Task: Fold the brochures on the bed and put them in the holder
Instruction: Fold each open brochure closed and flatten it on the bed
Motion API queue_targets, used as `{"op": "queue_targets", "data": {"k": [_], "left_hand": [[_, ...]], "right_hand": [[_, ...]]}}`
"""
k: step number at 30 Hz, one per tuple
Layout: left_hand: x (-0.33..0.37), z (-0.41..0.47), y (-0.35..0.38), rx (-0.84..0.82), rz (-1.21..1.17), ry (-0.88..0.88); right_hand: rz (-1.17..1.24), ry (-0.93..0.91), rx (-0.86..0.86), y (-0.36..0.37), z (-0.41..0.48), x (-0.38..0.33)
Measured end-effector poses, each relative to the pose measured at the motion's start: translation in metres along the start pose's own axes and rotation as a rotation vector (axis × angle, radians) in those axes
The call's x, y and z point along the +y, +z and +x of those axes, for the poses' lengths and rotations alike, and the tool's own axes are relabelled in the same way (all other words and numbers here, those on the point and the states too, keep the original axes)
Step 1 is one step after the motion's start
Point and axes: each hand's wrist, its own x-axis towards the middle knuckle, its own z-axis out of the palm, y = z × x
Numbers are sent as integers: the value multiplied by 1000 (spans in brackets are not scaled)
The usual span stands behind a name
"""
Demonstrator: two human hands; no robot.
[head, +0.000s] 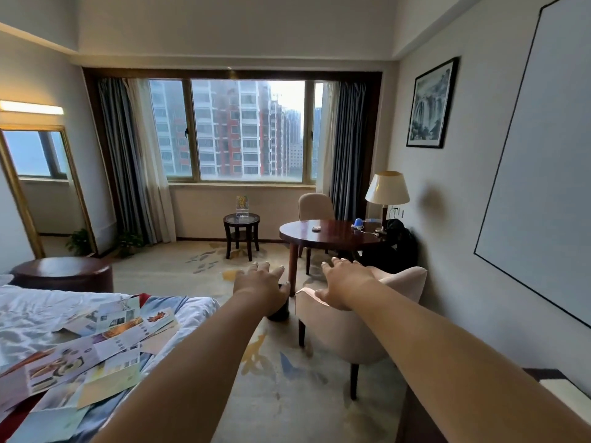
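Several colourful unfolded brochures (96, 350) lie spread over the corner of the white bed (38, 311) at the lower left. A clear holder (242, 206) with a folded brochure in it stands on a small dark side table (241, 220) under the window. Both my arms stretch straight forward at chest height. My left hand (260, 284) hovers palm down over the floor beyond the bed corner, fingers apart and holding nothing. My right hand (343, 282) hovers palm down above a beige armchair (345, 324), also holding nothing.
A round dark wooden table (326, 233) with a lamp (387, 193) and small items stands at the right, a second chair (315, 207) behind it. A dark round ottoman (64, 273) sits past the bed. Patterned carpet (287, 385) lies between bed and armchair.
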Motion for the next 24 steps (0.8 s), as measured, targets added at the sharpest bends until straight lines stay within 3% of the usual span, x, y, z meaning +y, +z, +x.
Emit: {"op": "queue_targets", "data": {"k": [14, 24], "left_hand": [[-57, 399, 6, 16, 11, 21], [-168, 567, 24, 46, 15, -140]], "right_hand": [[-96, -2, 40, -17, 374, 53], [-34, -132, 30, -1, 609, -7]]}}
